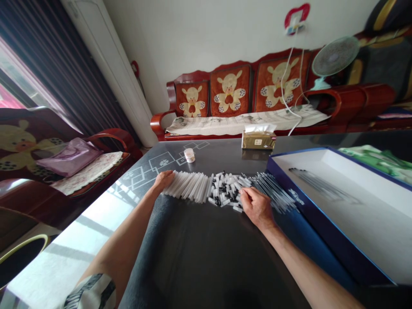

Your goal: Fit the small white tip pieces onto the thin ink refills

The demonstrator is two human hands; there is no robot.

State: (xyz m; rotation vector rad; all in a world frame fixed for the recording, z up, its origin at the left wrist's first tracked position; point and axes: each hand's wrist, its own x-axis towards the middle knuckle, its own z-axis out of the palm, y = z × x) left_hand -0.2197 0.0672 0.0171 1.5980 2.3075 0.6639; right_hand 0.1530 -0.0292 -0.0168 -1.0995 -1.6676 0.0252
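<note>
sitting room, red wooden sofa (193, 124) with bear-print cushions along the far wall, an electric fan (334, 56) at its right end. dark glass worktop (206, 262) in front, pale line pattern printed at its far left.

mid-worktop, one long band of small parts running left to right: white tubes (189, 186) side by side, then a loose heap of black-and-white pieces (225, 191), then thin clear rods (273, 193) fanned out towards the right.

left hand (164, 180): fingers (170, 174) pressed together, lying against the left end of the white tubes, no pinch seen.

right hand (257, 207): fingers (246, 195) curled down over the right edge of the heap, just beside the clear rods. cannot tell whether they pinch anything.

right of the band, a large open box lid (309, 219), blue rim, white inside, blurred thin rods (322, 184) lying in it. far side: tissue box (259, 139) and small white jar (189, 155), both well apart from the hands.
</note>
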